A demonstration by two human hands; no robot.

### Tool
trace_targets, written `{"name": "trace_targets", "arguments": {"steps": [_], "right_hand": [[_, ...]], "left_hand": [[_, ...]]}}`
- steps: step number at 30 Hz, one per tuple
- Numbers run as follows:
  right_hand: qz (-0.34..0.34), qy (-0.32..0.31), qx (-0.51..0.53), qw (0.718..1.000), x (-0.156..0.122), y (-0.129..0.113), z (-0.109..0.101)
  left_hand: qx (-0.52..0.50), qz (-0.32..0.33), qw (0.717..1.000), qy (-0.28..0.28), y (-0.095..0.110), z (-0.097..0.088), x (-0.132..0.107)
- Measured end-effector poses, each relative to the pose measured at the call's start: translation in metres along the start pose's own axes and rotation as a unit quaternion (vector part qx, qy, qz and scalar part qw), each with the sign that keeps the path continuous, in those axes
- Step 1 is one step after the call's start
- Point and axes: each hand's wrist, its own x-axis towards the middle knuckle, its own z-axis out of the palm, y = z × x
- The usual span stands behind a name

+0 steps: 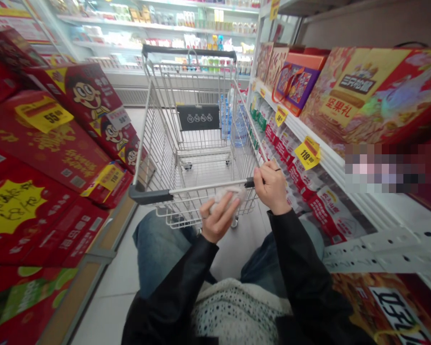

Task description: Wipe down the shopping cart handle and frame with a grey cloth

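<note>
A metal shopping cart (197,195) stands in front of me, its near bar fitted with black corner grips. My right hand (272,188) is closed around the right end of that bar, beside the black grip. Under the bar, my left hand (220,218) presses a whitish crumpled cloth or tissue (233,192) against the wire basket. Its fingers lie over the cloth and hide part of it. A black panel (200,117) with round symbols hangs inside the cart at the far end.
Red gift boxes (50,139) with yellow price tags are stacked close on the left. On the right, a white shelf (330,158) carries boxed gifts (362,96) above wrapped bottle packs (334,215). A lit refrigerated display (165,26) lies beyond the cart. My knees flank the cart's near end.
</note>
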Motion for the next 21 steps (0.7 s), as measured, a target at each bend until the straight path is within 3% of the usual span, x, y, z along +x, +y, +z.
{"name": "trace_targets", "arguments": {"steps": [4,6,8,11,13,15,18,21], "right_hand": [[0.01,0.013,0.017,1.0,-0.001,-0.001,0.005],[0.013,0.025,0.019,0.999,-0.002,-0.007,0.008],[0.016,0.035,0.017,0.999,-0.004,-0.013,0.011],[0.028,0.035,0.016,0.999,-0.004,-0.022,0.014],[0.036,0.028,0.015,0.999,-0.004,-0.024,0.013],[0.036,0.022,0.011,0.999,-0.003,-0.024,0.011],[0.039,0.019,0.011,0.999,-0.003,-0.021,0.006],[0.047,0.0,0.04,0.998,-0.005,-0.016,0.001]], "left_hand": [[0.13,-0.097,0.984,0.074,-0.042,-0.057,-0.024],[0.155,-0.157,0.972,0.082,-0.046,-0.066,-0.029],[0.146,-0.193,0.965,0.099,-0.034,-0.057,-0.026],[0.095,-0.209,0.963,0.144,-0.001,-0.026,-0.009],[0.024,-0.177,0.977,0.112,0.02,-0.006,0.003],[-0.03,-0.096,0.994,0.048,0.034,0.009,0.014],[-0.037,0.003,0.999,0.026,0.036,0.016,0.021],[0.009,-0.011,1.0,0.023,0.011,-0.006,0.012]]}}
